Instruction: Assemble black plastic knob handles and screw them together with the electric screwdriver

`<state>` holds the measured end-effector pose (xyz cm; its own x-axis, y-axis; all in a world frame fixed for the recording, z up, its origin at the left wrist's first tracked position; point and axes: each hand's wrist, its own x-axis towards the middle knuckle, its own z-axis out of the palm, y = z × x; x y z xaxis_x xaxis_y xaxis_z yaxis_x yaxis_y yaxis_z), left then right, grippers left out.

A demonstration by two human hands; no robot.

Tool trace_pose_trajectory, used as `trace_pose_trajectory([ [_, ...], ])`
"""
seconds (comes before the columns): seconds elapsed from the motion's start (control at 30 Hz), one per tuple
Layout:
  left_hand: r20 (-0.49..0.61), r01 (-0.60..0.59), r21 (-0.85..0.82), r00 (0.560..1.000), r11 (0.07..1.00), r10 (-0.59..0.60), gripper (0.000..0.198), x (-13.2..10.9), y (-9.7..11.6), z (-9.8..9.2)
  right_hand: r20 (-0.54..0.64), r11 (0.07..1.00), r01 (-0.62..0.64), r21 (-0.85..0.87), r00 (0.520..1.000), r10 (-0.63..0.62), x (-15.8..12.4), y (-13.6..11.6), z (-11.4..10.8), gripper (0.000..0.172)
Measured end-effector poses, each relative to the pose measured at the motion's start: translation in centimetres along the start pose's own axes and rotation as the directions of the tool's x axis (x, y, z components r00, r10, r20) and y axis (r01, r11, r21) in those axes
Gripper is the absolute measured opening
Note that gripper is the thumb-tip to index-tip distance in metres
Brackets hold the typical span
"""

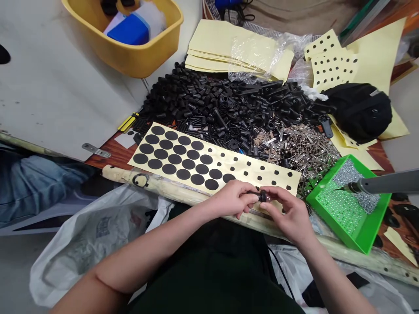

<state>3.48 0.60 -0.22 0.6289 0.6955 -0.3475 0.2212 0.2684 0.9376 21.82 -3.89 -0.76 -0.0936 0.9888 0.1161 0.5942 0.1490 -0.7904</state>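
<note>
Part point(262, 196), small and black, pinched in fingers point(277, 192) of my left hand point(231, 198) and right hand point(293, 214), near dotted yellow sheet point(228, 161); green tray point(371, 229) right of both hands.

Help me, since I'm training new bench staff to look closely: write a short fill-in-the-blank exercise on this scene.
1. The left hand and the right hand hold a small part whose main colour is ____.
2. On the long pale-yellow paper sheet, the larger black dots lie toward the picture's ____ side.
3. The tip of the grey cylindrical tool is over the ____ rectangular plastic tray.
4. A blue block-shaped object lies inside the ____ plastic tub.

Missing words: black; left; green; yellow.
</note>
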Motion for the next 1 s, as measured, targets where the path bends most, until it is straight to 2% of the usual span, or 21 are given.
trace_pose_trajectory([
  [0.1, 0.029, -0.149, 0.292, 0.989, 0.945, 0.147, 0.013, -0.4, 0.4, -0.2, 0.022, 1.000, 0.010, -0.015, 1.000, -0.010, -0.1, -0.1, -0.5, 0.024],
  [0.2, -0.008, -0.205, 0.383, 0.974, 0.901, 0.225, 0.011, -0.3, 0.3, 0.1, 0.014, 0.988, 0.113, -0.101, 0.994, -0.112, -0.1, -0.2, -0.9, 0.023],
  [0.27, -0.028, -0.201, 0.315, 0.975, 0.928, 0.220, 0.010, 0.0, -0.1, 0.4, 0.015, 0.964, 0.209, -0.167, 0.978, -0.209, -0.1, -0.1, -1.0, 0.022],
  [0.33, -0.012, -0.161, 0.163, 0.986, 0.973, 0.165, 0.011, 0.2, -0.6, 0.5, 0.017, 0.931, 0.292, -0.218, 0.955, -0.295, -0.1, 0.0, -0.9, 0.023],
  [0.43, 0.085, -0.038, -0.113, 0.995, 0.993, 0.048, 0.013, 0.5, -1.0, 0.4, 0.006, 0.883, 0.393, -0.258, 0.914, -0.405, 0.1, 0.0, -0.8, 0.025],
  [0.53, 0.152, -0.005, -0.219, 0.988, 0.976, 0.039, 0.015, 0.6, -1.0, 0.1, 0.004, 0.873, 0.427, -0.235, 0.899, -0.438, 0.4, 0.0, -0.8, 0.025],
  [0.63, 0.087, -0.085, -0.118, 0.992, 0.989, 0.095, 0.015, 0.4, -1.1, 0.2, 0.024, 0.937, 0.307, -0.169, 0.951, -0.308, 0.7, 0.0, -0.8, 0.022],
  [0.73, -0.052, -0.185, 0.077, 0.981, 0.980, 0.189, 0.014, 0.3, -1.5, 0.5, 0.027, 0.995, 0.086, -0.052, 0.996, -0.085, 0.8, 0.0, -0.6, 0.022],
  [0.8, -0.102, -0.215, 0.184, 0.966, 0.959, 0.236, 0.013, 0.3, -1.9, 0.7, 0.053, 0.994, -0.071, 0.081, 0.996, 0.067, 0.8, -0.1, -0.4, 0.025],
  [0.87, -0.103, -0.231, 0.249, 0.959, 0.941, 0.263, 0.014, 0.4, -2.2, 0.8, 0.111, 0.955, -0.204, 0.213, 0.977, 0.184, 0.9, -0.2, -0.2, 0.029],
  [0.93, -0.089, -0.247, 0.272, 0.956, 0.930, 0.280, 0.015, 0.5, -2.4, 0.8, 0.163, 0.913, -0.286, 0.291, 0.955, 0.248, 0.9, -0.3, -0.2, 0.034],
  [1.0, -0.090, -0.252, 0.244, 0.956, 0.936, 0.281, 0.014, 0.6, -2.4, 0.7, 0.180, 0.898, -0.306, 0.315, 0.949, 0.260, 0.9, -0.5, -0.2, 0.036],
])
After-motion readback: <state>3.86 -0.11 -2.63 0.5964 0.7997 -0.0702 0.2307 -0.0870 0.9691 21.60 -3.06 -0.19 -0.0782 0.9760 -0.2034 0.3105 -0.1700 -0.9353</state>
